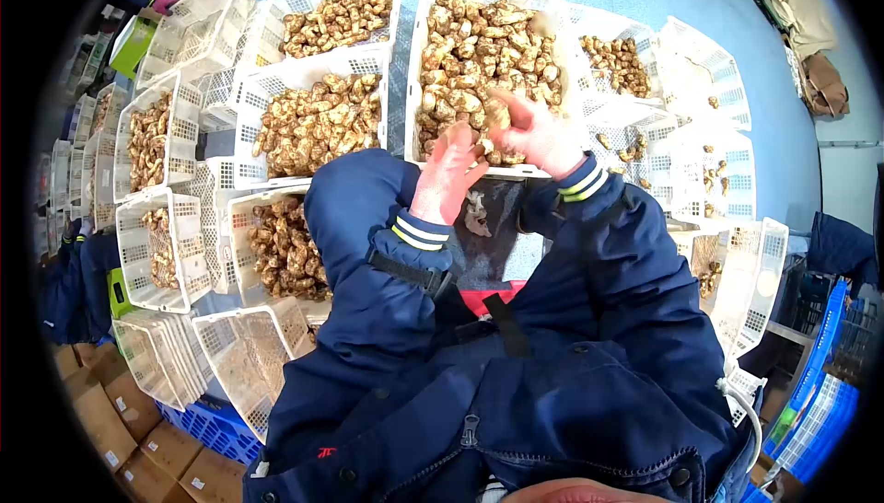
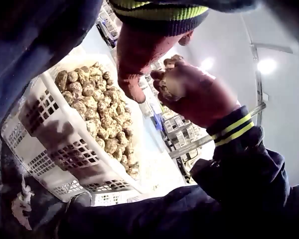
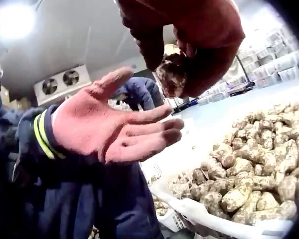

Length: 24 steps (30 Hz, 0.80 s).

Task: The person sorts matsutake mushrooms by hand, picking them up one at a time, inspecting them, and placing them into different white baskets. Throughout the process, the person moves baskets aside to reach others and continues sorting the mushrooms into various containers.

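Observation:
My gloved right hand (image 1: 545, 139) pinches a stubby brown-and-cream mushroom (image 3: 172, 77) between thumb and fingers, over the near part of a full white basket (image 1: 413, 70). Pale mushrooms (image 1: 479, 52) with brown patches fill that basket. Just beside, my gloved left hand (image 1: 446, 172) faces the right one, palm turned inward. In the right wrist view its fingers (image 3: 144, 137) stretch out straight, below the held mushroom, with nothing in them. Both gloves are pink, with dark smudges on the left fingertips.
More baskets of mushrooms (image 1: 322, 121) stand on my left, and sparsely filled baskets (image 1: 704, 172) on my right. Nested baskets (image 1: 161, 356) and cardboard boxes (image 1: 106, 420) sit at the lower left. Another person's dark sleeve (image 1: 97, 273) shows at the left edge.

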{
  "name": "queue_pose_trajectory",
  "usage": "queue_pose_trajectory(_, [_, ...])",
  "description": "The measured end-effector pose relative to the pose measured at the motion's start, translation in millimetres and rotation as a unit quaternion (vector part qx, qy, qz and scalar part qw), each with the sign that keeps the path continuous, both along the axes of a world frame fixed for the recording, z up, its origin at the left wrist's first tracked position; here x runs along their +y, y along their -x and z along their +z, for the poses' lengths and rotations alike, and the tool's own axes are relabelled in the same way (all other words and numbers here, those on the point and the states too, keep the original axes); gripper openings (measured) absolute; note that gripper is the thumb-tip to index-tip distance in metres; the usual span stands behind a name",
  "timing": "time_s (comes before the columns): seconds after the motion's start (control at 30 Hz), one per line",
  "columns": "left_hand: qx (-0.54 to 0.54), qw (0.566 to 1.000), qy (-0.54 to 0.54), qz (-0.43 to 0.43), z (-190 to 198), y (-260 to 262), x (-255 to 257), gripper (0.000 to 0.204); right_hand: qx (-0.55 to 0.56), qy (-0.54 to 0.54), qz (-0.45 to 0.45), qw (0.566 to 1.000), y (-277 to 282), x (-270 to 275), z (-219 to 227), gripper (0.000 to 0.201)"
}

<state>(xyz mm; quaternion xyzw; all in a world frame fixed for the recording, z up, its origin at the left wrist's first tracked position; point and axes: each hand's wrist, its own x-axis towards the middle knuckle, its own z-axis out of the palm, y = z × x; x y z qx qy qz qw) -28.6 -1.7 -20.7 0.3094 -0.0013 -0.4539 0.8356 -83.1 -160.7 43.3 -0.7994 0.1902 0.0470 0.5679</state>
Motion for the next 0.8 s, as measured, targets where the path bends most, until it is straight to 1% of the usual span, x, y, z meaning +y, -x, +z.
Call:
queue_pose_trajectory(0.07, [-0.013, 1.000, -0.003, -0.007, 6, 3, -3, 0.033, -0.140, -0.099, 0.031, 0.985, 1, 23, -7, 0.054])
queue_pose_trajectory(0.1, [0.031, 0.999, 0.034, 0.000, 6, 3, -3, 0.031, -0.046, -0.075, 0.052, 0.995, 3, 17, 4, 0.054])
queue_pose_trajectory(0.13, [0.033, 0.999, 0.032, 0.002, 4, 2, -1, 0.031, -0.075, -0.075, 0.046, 0.993, 1, 10, 8, 0.051])
queue_pose_trajectory(0.2, [0.029, 0.997, -0.014, -0.067, -4, 0, 4, 0.031, -0.085, 0.062, 0.020, 0.994, -7, -33, 5, 0.048])
queue_pose_trajectory(0.23, [0.019, 0.993, -0.001, -0.117, -2, 4, 1, 0.031, -0.099, 0.003, -0.040, 0.994, -11, -53, 3, 0.044])
queue_pose_trajectory(0.27, [0.026, 0.987, 0.034, -0.153, 13, 9, 4, 0.033, -0.111, -0.056, -0.100, 0.987, -17, -74, -3, 0.040])
queue_pose_trajectory(0.33, [0.161, 0.970, 0.083, -0.160, 13, 1, -1, 0.034, -0.057, -0.084, -0.170, 0.980, -28, -125, -32, 0.035])
queue_pose_trajectory(0.37, [0.208, 0.962, 0.175, -0.015, 33, -7, 2, 0.039, -0.036, -0.038, -0.188, 0.981, -36, -140, -45, 0.035])
queue_pose_trajectory(0.4, [0.120, 0.961, 0.230, 0.099, 32, -25, 8, 0.043, -0.015, 0.007, -0.207, 0.978, -43, -149, -53, 0.034])
queue_pose_trajectory(0.43, [0.158, 0.947, 0.225, 0.167, 33, -34, 17, 0.046, 0.017, 0.094, -0.203, 0.974, -51, -157, -63, 0.033])
queue_pose_trajectory(0.47, [0.193, 0.927, 0.219, 0.235, 42, -40, 20, 0.048, 0.024, 0.225, -0.171, 0.959, -60, -189, -100, 0.035])
queue_pose_trajectory(0.53, [0.216, 0.939, 0.215, 0.158, 40, -35, 17, 0.049, 0.025, 0.343, -0.183, 0.921, -79, -203, -136, 0.041])
queue_pose_trajectory(0.57, [0.176, 0.965, 0.167, 0.103, 31, -29, 12, 0.049, 0.143, 0.425, -0.160, 0.879, -89, -175, -102, 0.048])
queue_pose_trajectory(0.6, [0.188, 0.974, 0.119, 0.050, 28, -22, 7, 0.045, 0.149, 0.478, -0.177, 0.847, -97, -174, -117, 0.051])
queue_pose_trajectory(0.67, [0.125, 0.986, 0.093, -0.055, 25, -16, 2, 0.043, 0.188, 0.478, -0.182, 0.838, -112, -170, -136, 0.051])
queue_pose_trajectory(0.7, [0.112, 0.989, 0.070, -0.060, 27, -15, 1, 0.042, 0.221, 0.465, -0.150, 0.844, -114, -168, -140, 0.054])
queue_pose_trajectory(0.73, [0.114, 0.989, 0.069, -0.060, 25, -15, 0, 0.042, 0.209, 0.460, -0.145, 0.851, -118, -168, -142, 0.054])
queue_pose_trajectory(0.8, [0.098, 0.995, 0.006, -0.028, 23, -15, 1, 0.041, 0.202, 0.406, -0.135, 0.881, -110, -171, -135, 0.046])
